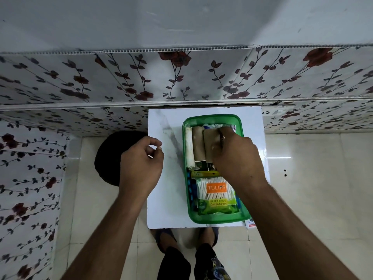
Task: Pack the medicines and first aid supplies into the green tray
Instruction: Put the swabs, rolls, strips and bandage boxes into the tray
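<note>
Pressing down with my right hand point(234, 156), I have the fingers curled over the top of a brown bandage roll point(210, 146) in the far half of the green tray point(212, 118); the fingertips close on its far end, though the knuckles hide how firmly. My left hand point(141, 158) hovers over the white board point(165, 199) just left of the tray, fingers loosely bent with thumb and forefinger nearly meeting on nothing.

Two more rolls lie side by side to the left of the one I hold, a second brown roll point(198, 144) and a white roll point(189, 146) against the tray's left wall. The cotton swab packet point(217, 194) fills the near half, over other packs I cannot identify.

I judge these rolls light and soft, giving under the fingers and grippy rather than slick, so a grasp across the middle should hold without damage. The swab packet looks glossy and crinkly; I would take it by its edges. The tray seems thin plastic that may slide on the board, so steadying its rim with my left hand seems wise.
</note>
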`<state>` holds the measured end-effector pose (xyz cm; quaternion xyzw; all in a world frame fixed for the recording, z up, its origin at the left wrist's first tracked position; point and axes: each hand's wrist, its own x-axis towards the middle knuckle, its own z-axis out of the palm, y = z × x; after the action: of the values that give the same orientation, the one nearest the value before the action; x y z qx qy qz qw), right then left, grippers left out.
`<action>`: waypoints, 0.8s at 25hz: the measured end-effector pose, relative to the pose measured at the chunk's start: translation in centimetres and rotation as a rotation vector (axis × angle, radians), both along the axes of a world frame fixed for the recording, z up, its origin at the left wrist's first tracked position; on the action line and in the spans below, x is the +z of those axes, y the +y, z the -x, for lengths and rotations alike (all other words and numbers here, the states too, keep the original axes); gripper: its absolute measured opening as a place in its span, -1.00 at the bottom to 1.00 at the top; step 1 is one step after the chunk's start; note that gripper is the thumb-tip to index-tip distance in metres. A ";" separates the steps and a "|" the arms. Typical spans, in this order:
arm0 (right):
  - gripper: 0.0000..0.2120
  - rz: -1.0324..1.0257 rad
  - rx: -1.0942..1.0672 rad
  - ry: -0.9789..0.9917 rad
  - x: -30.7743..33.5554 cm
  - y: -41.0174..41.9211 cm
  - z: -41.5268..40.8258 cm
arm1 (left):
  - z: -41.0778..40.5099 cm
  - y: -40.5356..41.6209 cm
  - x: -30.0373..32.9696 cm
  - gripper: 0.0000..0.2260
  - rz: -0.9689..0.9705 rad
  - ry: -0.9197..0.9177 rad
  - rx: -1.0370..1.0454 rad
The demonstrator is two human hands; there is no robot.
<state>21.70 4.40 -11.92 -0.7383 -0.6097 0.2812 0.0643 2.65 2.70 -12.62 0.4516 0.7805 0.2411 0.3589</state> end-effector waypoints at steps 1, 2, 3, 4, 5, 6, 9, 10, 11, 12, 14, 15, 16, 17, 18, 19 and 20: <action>-0.73 -0.018 -0.033 0.052 0.3 0.0 -0.4 | -0.1 0.0 0.0 -0.88 0.002 -0.003 -0.007; -0.74 -0.039 -0.084 0.110 0.7 0.0 -1.2 | -0.2 0.1 0.0 -0.88 0.003 -0.005 -0.017; -0.77 -0.058 -0.145 0.165 1.2 -0.2 -2.2 | -0.4 0.2 0.1 -0.88 0.005 -0.008 -0.031; -0.79 -0.071 -0.208 0.216 1.7 -0.5 -3.4 | -0.5 0.2 0.3 -0.87 0.008 -0.012 -0.045; -0.82 -0.077 -0.271 0.263 2.1 -0.9 -4.7 | -0.7 0.2 0.5 -0.87 0.008 -0.014 -0.059; -0.84 -0.077 -0.337 0.303 2.5 -1.6 -6.1 | -1.0 0.2 0.8 -0.86 0.001 -0.017 -0.076; -0.87 -0.016 -0.467 0.282 2.1 -4.7 -10.2 | -3.2 -0.2 2.5 -0.84 -0.056 -0.041 -0.191; -0.87 0.032 -0.475 0.221 1.2 -6.1 -11.4 | -4.4 -0.4 3.0 -0.85 -0.076 -0.050 -0.253; -0.84 0.096 -0.469 0.149 0.1 -7.5 -12.3 | -5.9 -0.6 3.4 -0.86 -0.090 -0.055 -0.322; -0.78 0.174 -0.451 0.091 -1.1 -9.0 -13.0 | -7.6 -0.8 3.7 -0.87 -0.097 -0.065 -0.391; -0.61 0.322 -0.403 0.040 -3.6 -11.4 -13.4 | -10.9 -1.1 3.9 -0.88 -0.099 -0.108 -0.508; -0.54 0.366 -0.397 0.033 -4.7 -12.2 -13.5 | -12.5 -1.2 3.7 -0.88 -0.089 -0.131 -0.560; -0.50 0.390 -0.400 0.042 -5.5 -12.7 -13.3 | -13.8 -1.2 3.4 -0.88 -0.082 -0.144 -0.602; -0.51 0.398 -0.419 0.064 -6.1 -13.1 -13.2 | -15.0 -1.3 3.0 -0.88 -0.076 -0.144 -0.644; -0.54 0.393 -0.448 0.091 -6.5 -13.3 -13.3 | -15.9 -1.3 2.7 -0.88 -0.071 -0.136 -0.681; -0.59 0.384 -0.484 0.117 -6.8 -13.6 -13.5 | -16.5 -1.3 2.4 -0.88 -0.067 -0.127 -0.708; -0.64 0.372 -0.515 0.139 -7.1 -13.7 -13.7 | -16.9 -1.3 2.2 -0.87 -0.062 -0.121 -0.724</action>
<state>35.41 -9.32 -18.99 -0.8465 -0.3350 0.4120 0.0386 19.60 1.41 -10.41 0.6942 0.5396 0.1483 0.4527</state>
